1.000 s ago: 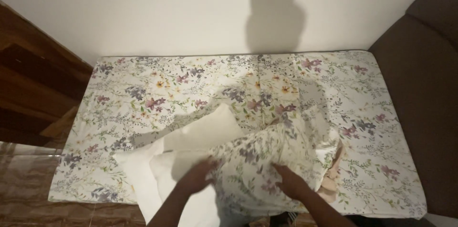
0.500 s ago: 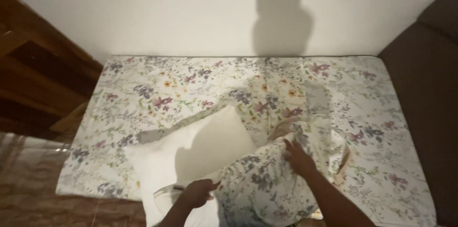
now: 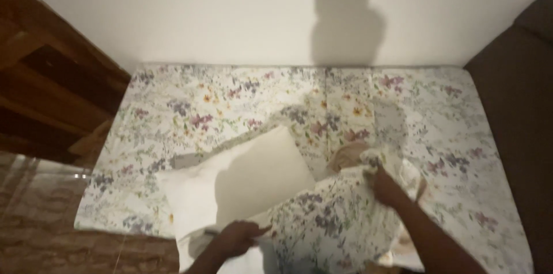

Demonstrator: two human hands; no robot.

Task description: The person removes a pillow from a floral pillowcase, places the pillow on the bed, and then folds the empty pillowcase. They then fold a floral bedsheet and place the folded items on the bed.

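Note:
A white pillow (image 3: 242, 185) lies on a mattress covered with a floral sheet (image 3: 219, 101). A floral pillowcase (image 3: 337, 222) covers the pillow's near right part. My left hand (image 3: 236, 238) grips the pillowcase's open edge at the pillow's near side. My right hand (image 3: 387, 185) holds a bunched fold of the pillowcase at its far right corner. Both forearms reach in from the bottom edge of the view.
A white wall (image 3: 230, 15) runs behind the mattress, with a head-shaped shadow on it. Wooden furniture (image 3: 46, 90) stands at the left. A dark brown upholstered piece (image 3: 518, 113) borders the right side. Brown patterned floor (image 3: 52, 233) shows at the lower left.
The view has shifted closer and leftward. My right hand has moved up and to the right with the pillowcase. More of the white pillow now lies bare on the left.

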